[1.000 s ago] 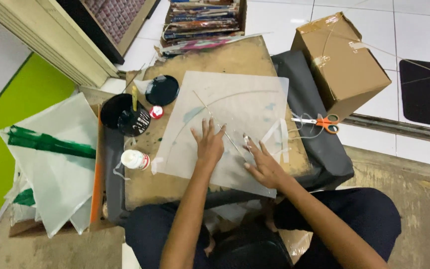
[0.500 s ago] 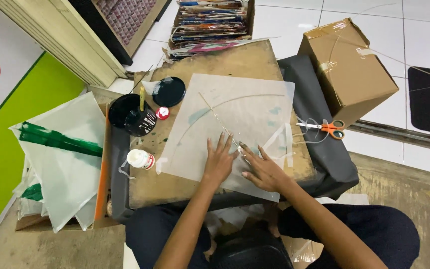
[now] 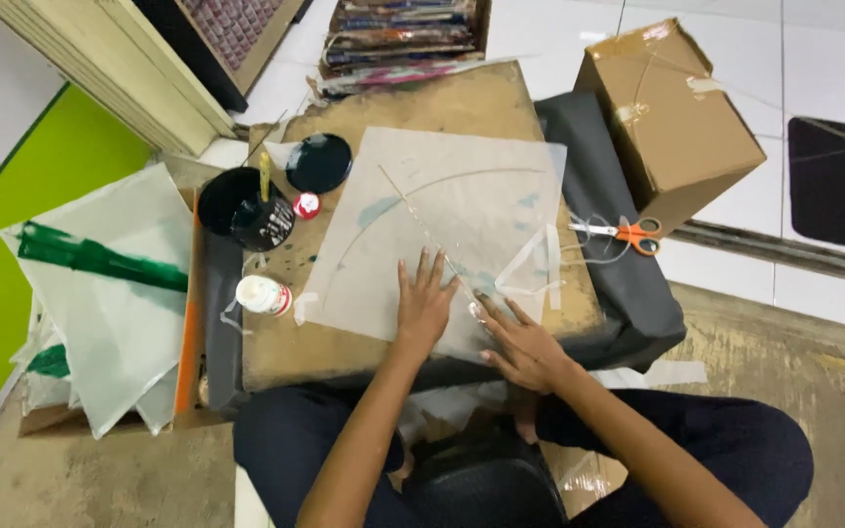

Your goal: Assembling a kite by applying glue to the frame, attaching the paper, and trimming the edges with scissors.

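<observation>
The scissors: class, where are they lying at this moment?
In the head view the scissors lie on the dark cloth at the board's right edge, between the translucent sheet and the cardboard box, beyond the right hand.

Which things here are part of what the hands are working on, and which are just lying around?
In use: left hand and right hand pressing flat on the translucent paper sheet with thin sticks.

Lying about: orange scissors, black pot, cardboard box, white bottle.

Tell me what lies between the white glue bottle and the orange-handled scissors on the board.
In the head view, the translucent kite paper with its thin sticks fills that stretch, with the left hand and right hand pressed flat on it.
</observation>
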